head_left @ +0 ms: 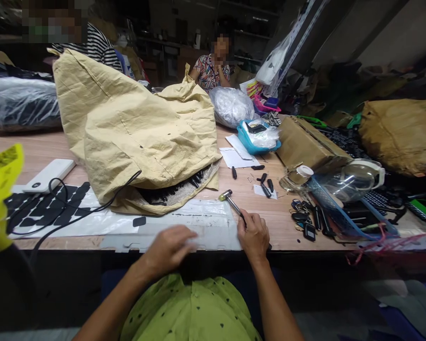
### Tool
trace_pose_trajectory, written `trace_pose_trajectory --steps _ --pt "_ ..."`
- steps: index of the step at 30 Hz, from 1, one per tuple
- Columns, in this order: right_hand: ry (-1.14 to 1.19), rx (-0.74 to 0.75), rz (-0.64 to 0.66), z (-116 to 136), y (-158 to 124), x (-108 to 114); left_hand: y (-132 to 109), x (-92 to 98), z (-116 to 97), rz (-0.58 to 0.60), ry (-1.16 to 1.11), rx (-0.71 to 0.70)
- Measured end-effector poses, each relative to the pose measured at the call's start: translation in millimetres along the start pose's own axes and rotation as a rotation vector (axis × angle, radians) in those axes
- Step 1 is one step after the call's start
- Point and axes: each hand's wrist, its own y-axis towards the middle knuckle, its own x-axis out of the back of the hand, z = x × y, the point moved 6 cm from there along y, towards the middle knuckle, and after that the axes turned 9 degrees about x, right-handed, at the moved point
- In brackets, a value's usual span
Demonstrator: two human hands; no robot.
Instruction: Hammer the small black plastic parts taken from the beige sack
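Note:
My right hand (254,235) is wrapped around the handle of a small hammer (237,208). The hammer's head, pale at one end, points away to the upper left, just above the mat. My left hand (172,246) is at the table's near edge, over a translucent grey plastic mat (213,232); motion smears its fingers. In front of both hands lies a large cream cloth sack (145,132), its mouth partly open toward me. Black pieces (170,192) show inside the mouth. A small black patch (139,221) rests on a white sheet left of the mat.
Several black handle-like parts (266,190) lie beyond the hammer. On the right are keys (301,215), a blue basket (326,199), a clear jug (362,177) and a cardboard box (308,142). A black cable (102,207) crosses the left side. Two people sit across the table.

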Motion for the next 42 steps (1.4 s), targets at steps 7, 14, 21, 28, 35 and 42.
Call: trace_pose_trajectory --steps 7,14,21,28,35,42 --pt "-0.011 0.010 -0.015 2 0 0 26 90.5 84 -0.419 0.450 0.475" --pt "-0.022 0.005 -0.014 3 1 1 23 78.1 87 -0.145 0.549 0.542" --pt "-0.020 0.001 -0.014 4 1 -1 25 80.5 47 -0.426 0.568 0.254" --pt "-0.010 -0.014 -0.004 3 0 -3 47 7.0 9 -0.181 0.433 -0.042" --pt "0.020 -0.044 0.030 0 3 -6 59 -10.4 36 -0.173 0.113 0.032" --pt "0.262 -0.096 0.025 -3 3 2 65 -9.5 42 -0.155 0.018 0.106"
